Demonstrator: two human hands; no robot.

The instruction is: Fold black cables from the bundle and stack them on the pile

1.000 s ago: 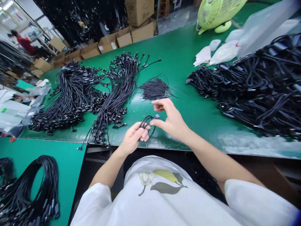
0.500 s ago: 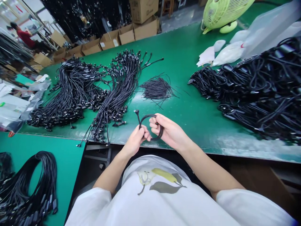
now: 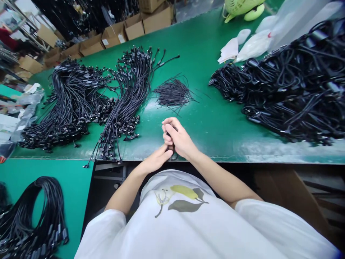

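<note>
The black cable I'm holding shows only in scraps: a dark, slim stretch between my curled fingers and a bit of curve by my left thumb, the rest covered by my own hands. My right hand is closed around its upper part, thumb laid across; my left hand pinches the lower part, the two hands touching. It sits in front of me, just over the near edge of the green bench. What I can see of it runs lengthwise from my body toward the far side of the bench; which way its plugs face I can't tell, as my fingers hide them. Beyond lies a heap of thin black ties, with straight cables to its left and a pile of looped cables to the right. On a cardboard box at the back there's a pale label, too small to read
</note>
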